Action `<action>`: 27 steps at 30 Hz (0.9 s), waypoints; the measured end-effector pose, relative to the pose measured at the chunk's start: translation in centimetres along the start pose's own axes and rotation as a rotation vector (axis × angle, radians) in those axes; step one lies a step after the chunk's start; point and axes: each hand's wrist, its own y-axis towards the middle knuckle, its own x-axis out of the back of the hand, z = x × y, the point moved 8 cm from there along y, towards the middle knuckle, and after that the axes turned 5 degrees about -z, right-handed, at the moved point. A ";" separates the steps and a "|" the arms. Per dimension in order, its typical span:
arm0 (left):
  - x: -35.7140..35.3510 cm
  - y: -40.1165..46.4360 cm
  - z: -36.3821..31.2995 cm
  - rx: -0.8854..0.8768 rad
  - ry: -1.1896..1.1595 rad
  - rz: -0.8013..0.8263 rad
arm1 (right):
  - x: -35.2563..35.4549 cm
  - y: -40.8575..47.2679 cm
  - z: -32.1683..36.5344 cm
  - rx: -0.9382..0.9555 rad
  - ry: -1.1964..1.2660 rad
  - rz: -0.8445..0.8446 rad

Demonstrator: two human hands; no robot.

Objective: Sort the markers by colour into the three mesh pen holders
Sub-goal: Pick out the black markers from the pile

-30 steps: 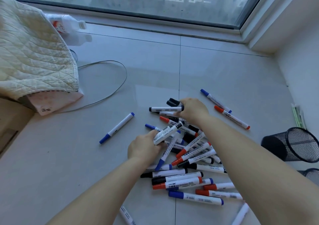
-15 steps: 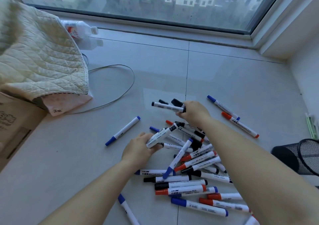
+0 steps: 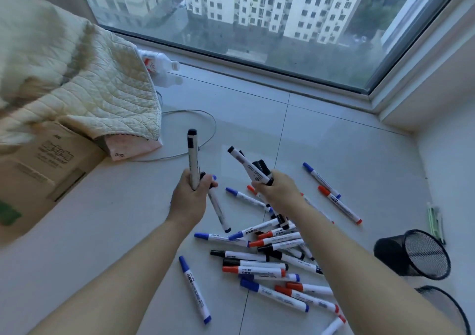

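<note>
- We are gathering the black markers out of the heap; that is our reading of the step, since both fists are closed on black-capped ones only.
- Our left hand (image 3: 189,201) is gripping a black marker (image 3: 192,158) upright, fingers curled tight round its lower barrel, cap standing above the knuckles. A second marker (image 3: 218,210) is slanting down from under the same fingers toward the floor (whether it is fully clamped or only caught, we cannot tell).
- Our right hand (image 3: 279,193) is holding a bundle of black markers (image 3: 253,169), fingers wrapped and pressed together around it, caps fanning up and to the left of the thumb.
- The loose pile (image 3: 270,257) of red, blue and black markers is lying on the tile below and between our wrists.
- Two mesh pen holders are showing, one (image 3: 416,255) tipped on its side well to the right of our right forearm, another (image 3: 447,309) cut by the frame edge; the third is not in view.
- Next, we are judging, both handfuls want carrying right and dropping into one holder, which may need righting first.
</note>
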 end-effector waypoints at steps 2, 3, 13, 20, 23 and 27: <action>2.6 -0.1 -0.2 0.022 -0.015 -0.094 | -2.5 -2.3 1.0 -0.042 0.048 0.035; 3.9 -0.1 0.1 0.049 -0.033 -0.119 | -4.2 -3.5 1.4 -0.059 0.073 0.065; 15.2 -1.4 9.7 0.359 0.043 -0.007 | -23.2 -12.4 4.5 -0.305 0.030 0.171; 20.2 0.4 14.8 0.477 0.137 -0.027 | -28.6 -13.7 6.4 -0.315 -0.122 0.105; 22.1 1.4 16.0 0.479 0.195 -0.042 | -29.6 -14.0 6.3 -0.301 -0.139 0.077; 23.7 1.7 16.4 0.397 0.400 -0.022 | -29.9 -13.7 6.8 -0.255 -0.082 -0.008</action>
